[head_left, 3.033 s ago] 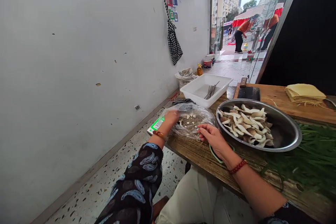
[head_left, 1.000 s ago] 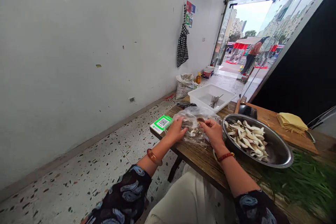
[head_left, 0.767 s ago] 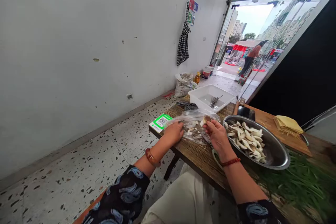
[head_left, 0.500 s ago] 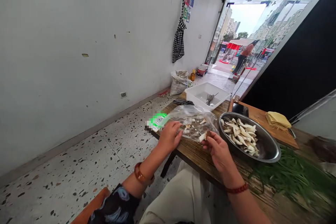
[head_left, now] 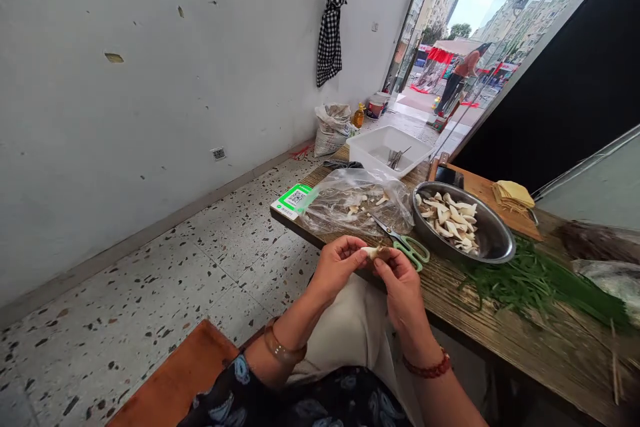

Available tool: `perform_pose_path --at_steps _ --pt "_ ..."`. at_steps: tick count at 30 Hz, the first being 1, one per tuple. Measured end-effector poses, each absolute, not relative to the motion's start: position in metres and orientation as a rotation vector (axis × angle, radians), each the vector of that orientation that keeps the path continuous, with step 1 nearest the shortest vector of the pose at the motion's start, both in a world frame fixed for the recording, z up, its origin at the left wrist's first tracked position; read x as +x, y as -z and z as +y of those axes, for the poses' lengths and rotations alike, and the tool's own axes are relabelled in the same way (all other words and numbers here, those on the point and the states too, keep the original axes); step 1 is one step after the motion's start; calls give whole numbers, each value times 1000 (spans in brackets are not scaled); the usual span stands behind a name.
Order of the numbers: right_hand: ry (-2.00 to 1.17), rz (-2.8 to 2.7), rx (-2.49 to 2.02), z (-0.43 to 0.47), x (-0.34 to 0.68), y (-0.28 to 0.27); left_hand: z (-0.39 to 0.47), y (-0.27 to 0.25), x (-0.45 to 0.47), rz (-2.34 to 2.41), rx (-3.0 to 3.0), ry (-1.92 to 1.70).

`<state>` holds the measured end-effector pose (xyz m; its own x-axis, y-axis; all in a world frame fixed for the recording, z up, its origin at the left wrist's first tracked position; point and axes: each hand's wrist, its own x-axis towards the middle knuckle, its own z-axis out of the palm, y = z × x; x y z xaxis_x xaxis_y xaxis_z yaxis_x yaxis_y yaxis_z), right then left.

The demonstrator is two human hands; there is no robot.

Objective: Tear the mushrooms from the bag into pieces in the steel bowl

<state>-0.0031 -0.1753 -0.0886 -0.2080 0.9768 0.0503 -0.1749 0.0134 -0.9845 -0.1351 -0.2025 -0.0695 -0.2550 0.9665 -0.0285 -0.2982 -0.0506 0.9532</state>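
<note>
Between my two hands, at the near edge of the table, is a pale mushroom (head_left: pixel 373 251) with a brownish cap. My left hand (head_left: pixel 340 267) pinches its white stem end, while my right hand (head_left: pixel 399 280) grips the cap end. Just beyond the fingers lie green-handled scissors (head_left: pixel 411 250), blades pointing to the clear plastic bag (head_left: pixel 330 203). On that bag are several mushroom scraps (head_left: pixel 356 205). To the right, a steel bowl (head_left: pixel 500 247) holds many torn mushroom pieces (head_left: pixel 447 217).
Green leafy stalks (head_left: pixel 525 280) lie right of the bowl. Behind stand a white plastic bin (head_left: pixel 367 153) with metal utensils and a wooden board (head_left: pixel 475 190) bearing yellow sheets (head_left: pixel 514 193). A QR code card (head_left: pixel 293 200) sits at the table's left corner. A person (head_left: pixel 463 77) is outside.
My left hand has come off the plastic bag and now holds the mushroom together with my right. Both hands are closer to my body, and the scissors have come into clear view.
</note>
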Motion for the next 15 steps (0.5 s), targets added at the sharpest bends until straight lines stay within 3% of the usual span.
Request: perform_pose_path --at_steps 7,15 --pt "-1053 -1754 -1054 -178 12 70 -212 65 -140 1179 993 -1528" --pt "-971 -1701 -1061 -182 8 74 -213 64 -134 1033 936 -1507"
